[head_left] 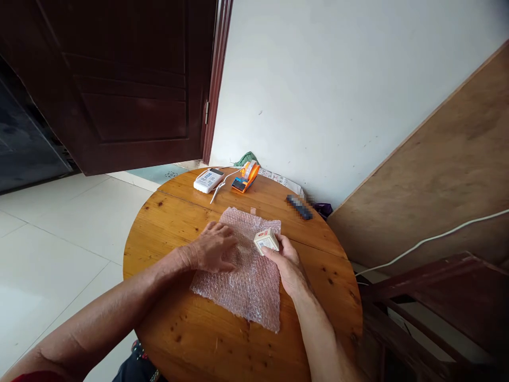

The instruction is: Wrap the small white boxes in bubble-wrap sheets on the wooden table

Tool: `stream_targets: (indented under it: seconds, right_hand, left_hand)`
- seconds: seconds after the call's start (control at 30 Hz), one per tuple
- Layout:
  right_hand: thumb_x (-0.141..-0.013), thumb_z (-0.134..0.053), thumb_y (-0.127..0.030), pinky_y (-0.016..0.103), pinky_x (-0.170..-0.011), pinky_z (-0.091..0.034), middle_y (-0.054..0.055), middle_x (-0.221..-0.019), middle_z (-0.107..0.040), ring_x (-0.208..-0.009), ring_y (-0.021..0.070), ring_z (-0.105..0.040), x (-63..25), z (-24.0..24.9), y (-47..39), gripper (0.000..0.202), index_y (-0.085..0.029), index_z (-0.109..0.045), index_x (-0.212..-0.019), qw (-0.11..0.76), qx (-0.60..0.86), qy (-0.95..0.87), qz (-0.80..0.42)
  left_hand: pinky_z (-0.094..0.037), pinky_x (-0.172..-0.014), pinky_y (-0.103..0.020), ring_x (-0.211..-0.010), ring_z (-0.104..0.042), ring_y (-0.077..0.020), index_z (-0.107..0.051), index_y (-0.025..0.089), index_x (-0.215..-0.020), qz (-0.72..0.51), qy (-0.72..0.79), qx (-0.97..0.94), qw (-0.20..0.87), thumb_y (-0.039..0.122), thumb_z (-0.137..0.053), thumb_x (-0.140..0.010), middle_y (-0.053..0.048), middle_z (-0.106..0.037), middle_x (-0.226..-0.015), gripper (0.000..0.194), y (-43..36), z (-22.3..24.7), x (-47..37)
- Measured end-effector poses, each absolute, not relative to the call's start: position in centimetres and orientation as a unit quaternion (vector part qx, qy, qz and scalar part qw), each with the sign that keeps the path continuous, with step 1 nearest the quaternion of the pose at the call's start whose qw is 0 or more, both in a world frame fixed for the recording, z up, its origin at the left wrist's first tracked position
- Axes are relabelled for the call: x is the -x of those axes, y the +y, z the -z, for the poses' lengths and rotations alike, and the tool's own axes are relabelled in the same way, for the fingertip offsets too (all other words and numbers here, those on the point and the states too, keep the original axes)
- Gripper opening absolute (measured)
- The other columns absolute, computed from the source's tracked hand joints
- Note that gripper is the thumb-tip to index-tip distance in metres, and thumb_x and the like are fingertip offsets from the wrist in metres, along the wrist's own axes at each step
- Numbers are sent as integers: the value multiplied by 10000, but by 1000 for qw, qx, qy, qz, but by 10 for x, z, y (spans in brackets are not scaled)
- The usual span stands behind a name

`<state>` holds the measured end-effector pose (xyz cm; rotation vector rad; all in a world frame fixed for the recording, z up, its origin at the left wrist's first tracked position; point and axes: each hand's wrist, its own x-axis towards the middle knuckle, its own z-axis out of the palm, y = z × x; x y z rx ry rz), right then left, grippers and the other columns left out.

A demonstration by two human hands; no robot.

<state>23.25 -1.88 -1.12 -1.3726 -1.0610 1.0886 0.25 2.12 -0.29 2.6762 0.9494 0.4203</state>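
Observation:
A sheet of pinkish bubble wrap [254,286] lies spread out on the round wooden table [167,228]. My left hand [217,248] rests palm down on the left side of the sheet, its fingers apart. In my right hand [290,262] is a small cream-coloured cardboard box [267,240] with red and dark print, pinched between thumb and fingers. The box is tilted and sits over the right part of the bubble wrap. Whether it touches the sheet I cannot tell.
At the table's far side are a white device [208,181] with a cable, an orange tape dispenser [246,178] and a dark, partly blurred object [299,207]. A dark red door [135,79] stands at the left. A white wall [318,95] rises behind the table.

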Motion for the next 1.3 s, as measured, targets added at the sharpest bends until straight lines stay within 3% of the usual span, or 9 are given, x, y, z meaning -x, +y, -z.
stream_targets:
  seconds: [0.23,0.43,0.5,0.6,0.73,0.97,1.17,1.3]
  right_hand:
    - [-692,-732,-343,354,-815,-513,45,-1001,-717,-890,228,-661,-222,0,-30,435,-231,-574,-1081,461,564,-569,-382]
    - [-713,-664,-212,421,-934,-480,48,-1160,-673,-1051,252,-621,-217,16,-35,493,-270,-566,-1192,328,567,-695,-294]
    - [-733,-660,-221,425,-961,-471,55,-1222,-650,-1104,255,-609,-218,19,-35,536,-276,-535,-1252,320,561,-707,-287]
    - [-756,-651,-240,392,-912,-493,47,-1126,-681,-1029,239,-635,-220,18,-35,430,-260,-557,-1175,316,560,-711,-285]
    - [-757,-648,-242,362,-839,-504,25,-1017,-697,-922,220,-648,-218,14,-36,348,-260,-560,-1094,309,577,-705,-274]
    - [-761,-641,-227,372,-854,-505,27,-1033,-693,-944,223,-647,-217,14,-36,364,-262,-557,-1114,312,573,-709,-270]
    - [-748,-688,-240,465,-1018,-460,80,-1298,-613,-1186,276,-585,-225,10,-39,633,-271,-476,-1344,295,553,-727,-281]
    - [-766,-690,-266,505,-1076,-427,93,-1398,-550,-1278,289,-534,-232,12,-39,718,-282,-410,-1427,303,544,-724,-296]
  left_hand:
    - [-356,-1034,-504,-1184,-511,-334,-628,224,-1185,-127,327,-929,120,606,-725,-689,-113,-583,-1269,633,29,11,1]
    - [-361,-1031,-468,-1194,-517,-307,-615,251,-1191,-129,334,-923,145,443,-732,-725,-79,-582,-1299,516,29,3,4]
    - [-364,-1030,-462,-1198,-518,-302,-616,255,-1190,-123,333,-923,149,370,-719,-732,-75,-584,-1307,483,30,3,6]
    - [-368,-1032,-466,-1202,-521,-301,-614,244,-1196,-121,325,-926,148,318,-698,-735,-77,-585,-1310,474,32,3,7]
    - [-375,-1023,-475,-1195,-528,-306,-614,236,-1190,-122,323,-928,141,317,-688,-731,-84,-586,-1308,472,32,5,7]
    - [-383,-1017,-486,-1189,-532,-306,-610,250,-1171,-135,316,-929,136,303,-683,-716,-80,-595,-1291,463,32,8,7]
    - [-395,-1024,-505,-1169,-543,-314,-650,217,-1122,-173,320,-918,159,258,-661,-715,-95,-630,-1232,409,32,8,6]
    - [-395,-1061,-507,-1214,-526,-310,-610,195,-1204,-229,298,-908,187,214,-638,-719,-113,-630,-1238,486,32,3,5]
